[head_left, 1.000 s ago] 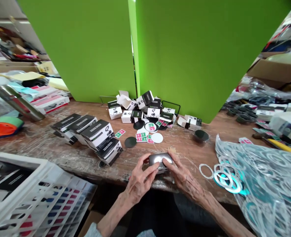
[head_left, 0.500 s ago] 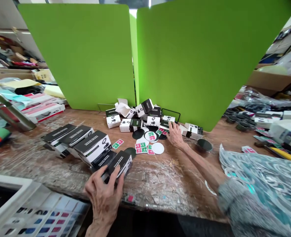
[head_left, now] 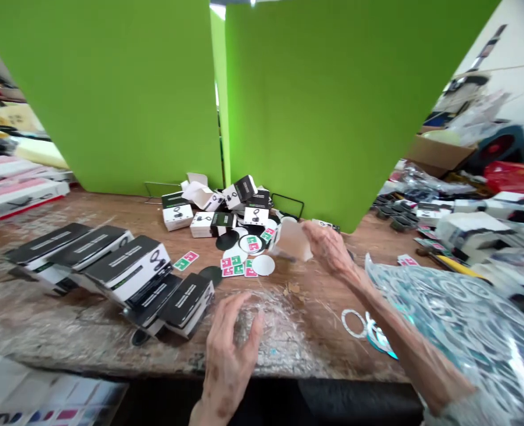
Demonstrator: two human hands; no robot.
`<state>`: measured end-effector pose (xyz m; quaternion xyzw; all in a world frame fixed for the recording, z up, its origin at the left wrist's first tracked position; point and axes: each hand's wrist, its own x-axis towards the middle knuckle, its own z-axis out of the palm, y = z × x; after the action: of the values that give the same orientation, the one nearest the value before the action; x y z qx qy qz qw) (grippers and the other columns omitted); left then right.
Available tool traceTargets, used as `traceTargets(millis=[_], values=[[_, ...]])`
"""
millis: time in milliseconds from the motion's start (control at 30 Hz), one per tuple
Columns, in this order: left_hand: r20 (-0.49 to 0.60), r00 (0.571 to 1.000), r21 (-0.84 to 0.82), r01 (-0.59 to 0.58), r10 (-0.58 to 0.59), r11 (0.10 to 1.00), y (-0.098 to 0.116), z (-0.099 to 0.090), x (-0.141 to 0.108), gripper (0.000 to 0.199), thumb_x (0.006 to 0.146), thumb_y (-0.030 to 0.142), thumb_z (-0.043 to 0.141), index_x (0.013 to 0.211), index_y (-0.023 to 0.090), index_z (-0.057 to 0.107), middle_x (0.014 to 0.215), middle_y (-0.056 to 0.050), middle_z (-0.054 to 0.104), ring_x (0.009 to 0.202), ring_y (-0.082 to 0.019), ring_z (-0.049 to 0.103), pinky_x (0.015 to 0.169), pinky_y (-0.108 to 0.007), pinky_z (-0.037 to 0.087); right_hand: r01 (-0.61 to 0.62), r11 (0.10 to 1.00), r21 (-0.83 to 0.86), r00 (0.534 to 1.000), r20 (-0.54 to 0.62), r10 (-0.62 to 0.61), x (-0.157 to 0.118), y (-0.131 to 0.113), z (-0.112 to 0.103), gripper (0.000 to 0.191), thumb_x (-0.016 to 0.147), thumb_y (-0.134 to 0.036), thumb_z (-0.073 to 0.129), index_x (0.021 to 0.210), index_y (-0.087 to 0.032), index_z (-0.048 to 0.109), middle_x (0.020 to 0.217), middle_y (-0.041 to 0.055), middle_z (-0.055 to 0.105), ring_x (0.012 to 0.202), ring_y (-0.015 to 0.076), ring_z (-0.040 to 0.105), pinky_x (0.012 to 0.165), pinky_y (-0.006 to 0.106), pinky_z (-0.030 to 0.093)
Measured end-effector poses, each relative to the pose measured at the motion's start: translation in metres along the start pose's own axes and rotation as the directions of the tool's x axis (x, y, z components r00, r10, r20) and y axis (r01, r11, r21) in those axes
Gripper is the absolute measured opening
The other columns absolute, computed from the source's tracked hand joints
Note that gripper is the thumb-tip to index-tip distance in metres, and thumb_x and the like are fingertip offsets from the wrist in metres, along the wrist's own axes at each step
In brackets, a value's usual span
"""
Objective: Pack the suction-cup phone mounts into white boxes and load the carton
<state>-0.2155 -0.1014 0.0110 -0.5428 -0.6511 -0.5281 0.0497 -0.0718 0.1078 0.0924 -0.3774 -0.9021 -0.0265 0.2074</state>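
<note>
My right hand (head_left: 330, 244) is closed on a small open carton (head_left: 291, 239), its pale inner side toward me and blurred by motion. Near the front of the table my left hand (head_left: 232, 337) is empty, thumb and fingers apart. To its left stands a leaning row of black-and-white boxes (head_left: 124, 266), the nearest one (head_left: 188, 303) just beside the fingers. Between the hands and the back lie white discs (head_left: 263, 265), a black disc (head_left: 227, 240) and red-and-green printed cards (head_left: 232, 266).
More small boxes (head_left: 177, 213) are heaped against the green board (head_left: 146, 106). At right lies a plastic bag of rings (head_left: 448, 307), with a loose white ring (head_left: 353, 323) by it. Boxes and wrapped goods crowd the far right. A pale box (head_left: 22, 192) sits at far left.
My left hand has let go of the nearest box and moved right, opening. My right hand has picked a carton from the pile and lifted it toward me. The view has swung right.
</note>
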Motion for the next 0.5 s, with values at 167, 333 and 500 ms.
traceTargets(millis=[167,333,500], values=[[0.226,0.948,-0.188,0.268,-0.224,0.945,0.002,0.028,0.011,0.057,0.087,0.045,0.057,0.138,0.025,0.041,0.137,-0.009,0.050,0.126,-0.026,0.047,0.105,-0.044,0.040,0.067,0.961,0.270,0.995,0.048,-0.082,-0.088,-0.045,-0.006,0.025,0.092,-0.014,0.038,0.102,-0.023,0.058,0.090,0.0043,0.068,0.078,0.0188,0.062,0.073,0.030,0.045],[0.231,0.867,-0.376,0.499,-0.443,0.781,-0.009,0.026,0.000,0.052,0.082,0.052,0.060,0.126,0.026,0.050,0.127,-0.005,0.057,0.113,-0.023,0.056,0.090,-0.030,0.049,-0.193,0.911,0.365,0.980,0.028,0.197,-0.086,0.009,0.007,0.036,0.101,-0.029,0.027,0.127,-0.023,0.050,0.118,0.0071,0.064,0.107,0.0200,0.061,0.090,0.034,0.048],[0.131,0.809,-0.383,0.574,-0.573,0.723,-0.024,0.020,-0.002,0.058,0.079,0.055,0.061,0.126,0.026,0.048,0.130,-0.005,0.053,0.118,-0.024,0.051,0.097,-0.033,0.043,-0.412,0.911,0.033,0.910,0.070,0.409,-0.047,0.106,0.034,0.028,0.095,-0.020,0.038,0.114,-0.008,0.055,0.117,0.0215,0.060,0.114,0.0298,0.054,0.097,0.043,0.040]])
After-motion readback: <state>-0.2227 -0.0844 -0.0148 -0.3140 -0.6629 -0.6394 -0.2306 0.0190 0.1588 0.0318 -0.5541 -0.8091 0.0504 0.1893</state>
